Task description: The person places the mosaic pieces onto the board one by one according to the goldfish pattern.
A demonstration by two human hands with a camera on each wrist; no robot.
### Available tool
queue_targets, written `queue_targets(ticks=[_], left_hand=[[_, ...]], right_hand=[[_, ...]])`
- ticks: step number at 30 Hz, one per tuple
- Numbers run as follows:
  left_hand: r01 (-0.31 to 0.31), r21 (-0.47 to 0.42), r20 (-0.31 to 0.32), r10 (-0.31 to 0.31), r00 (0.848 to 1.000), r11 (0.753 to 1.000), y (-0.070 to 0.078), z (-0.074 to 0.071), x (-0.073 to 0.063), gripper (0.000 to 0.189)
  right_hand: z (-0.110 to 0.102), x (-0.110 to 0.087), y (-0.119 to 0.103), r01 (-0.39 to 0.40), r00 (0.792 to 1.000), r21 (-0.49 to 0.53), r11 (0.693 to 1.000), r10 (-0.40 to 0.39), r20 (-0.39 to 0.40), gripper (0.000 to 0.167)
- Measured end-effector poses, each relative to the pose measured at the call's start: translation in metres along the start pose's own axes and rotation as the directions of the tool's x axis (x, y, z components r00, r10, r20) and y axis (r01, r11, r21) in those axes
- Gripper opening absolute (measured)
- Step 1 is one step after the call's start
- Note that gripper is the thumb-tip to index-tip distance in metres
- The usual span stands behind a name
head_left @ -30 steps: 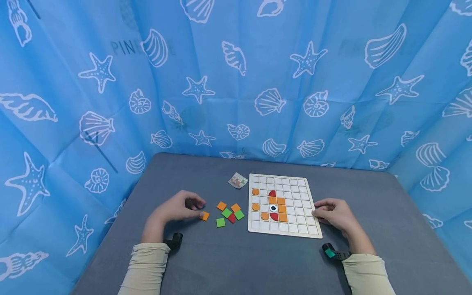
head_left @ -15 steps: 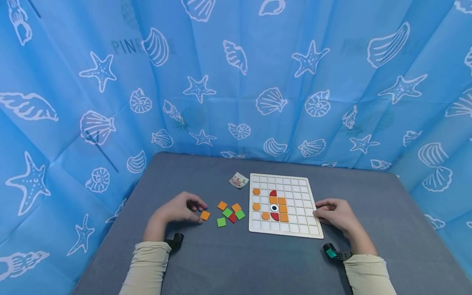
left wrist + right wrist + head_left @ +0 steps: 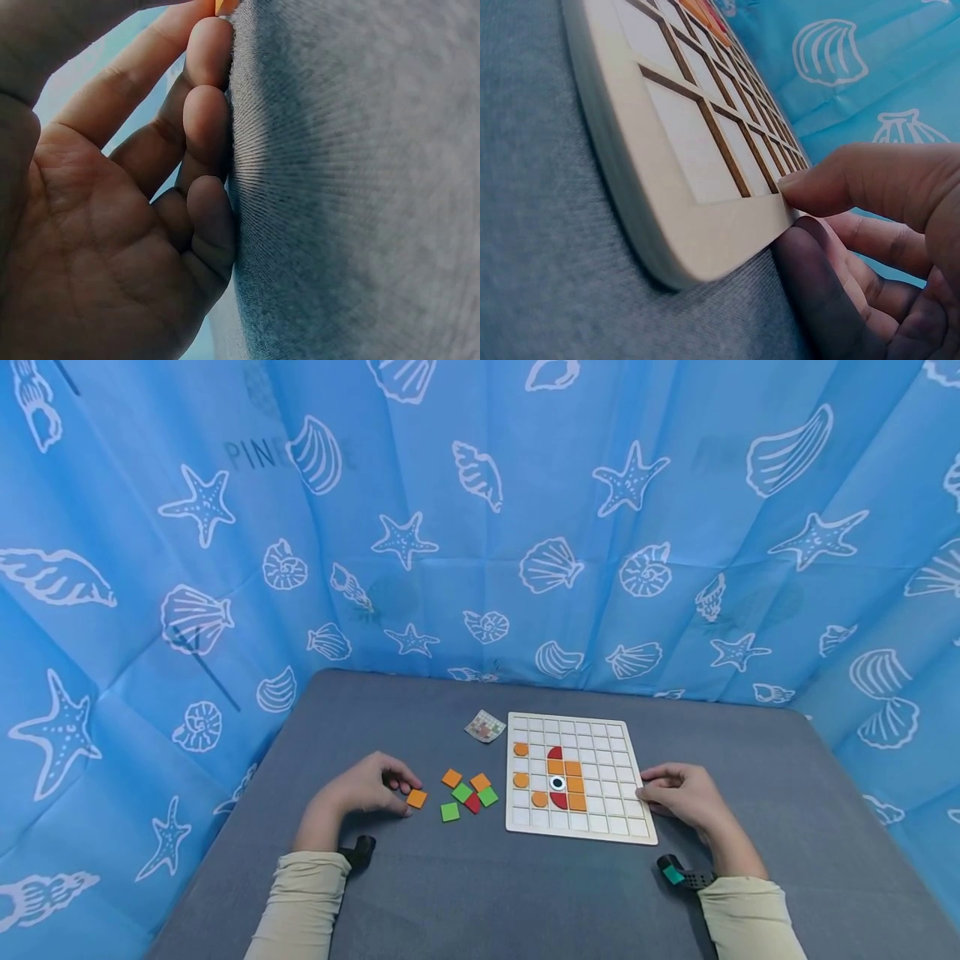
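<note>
My left hand [image 3: 363, 785] pinches a small orange square tile [image 3: 417, 798] by its edges, between thumb and index finger, at table level. In the left wrist view its other fingers curl against the cloth, and only a sliver of the orange tile [image 3: 225, 6] shows. On the right, my right hand [image 3: 684, 793] grips the edge of a pale wooden grid board [image 3: 581, 836], thumb on top and fingers at the underside. Set in the board's cells are orange round pieces [image 3: 521, 781], orange squares [image 3: 574, 784], two red curved pieces [image 3: 555, 753] and an eye piece [image 3: 557, 783].
Between hand and board lie loose square tiles: green ones [image 3: 450, 812], orange ones [image 3: 452, 778] and a red one [image 3: 472, 804]. A small pattern card [image 3: 485, 727] is behind them. Grey cloth [image 3: 480, 893] covers the table; a blue shell-printed curtain [image 3: 450, 585] stands behind it.
My left thumb has slid off the top of the orange tile to its near edge, and the index finger has come down to its far side. The right hand and board stay put.
</note>
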State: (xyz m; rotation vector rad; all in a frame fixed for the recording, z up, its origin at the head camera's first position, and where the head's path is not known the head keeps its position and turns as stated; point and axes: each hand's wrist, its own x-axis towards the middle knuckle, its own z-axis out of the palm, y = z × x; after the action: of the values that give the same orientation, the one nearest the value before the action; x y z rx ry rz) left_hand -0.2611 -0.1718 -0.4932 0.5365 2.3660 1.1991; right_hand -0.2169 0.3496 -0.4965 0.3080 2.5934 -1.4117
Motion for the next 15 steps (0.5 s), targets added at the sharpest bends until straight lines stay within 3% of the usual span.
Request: queue_targets(ticks=[15], left_hand=[[0.038,0.032,-0.022,-0.037,0.999,0.999,0.0021,0.0043,0.0022,0.025]], right_hand=[[-0.0011,-0.0010,-0.0022,-0.005,1.000,0.010,1.000,0.005,0.002,0.046]])
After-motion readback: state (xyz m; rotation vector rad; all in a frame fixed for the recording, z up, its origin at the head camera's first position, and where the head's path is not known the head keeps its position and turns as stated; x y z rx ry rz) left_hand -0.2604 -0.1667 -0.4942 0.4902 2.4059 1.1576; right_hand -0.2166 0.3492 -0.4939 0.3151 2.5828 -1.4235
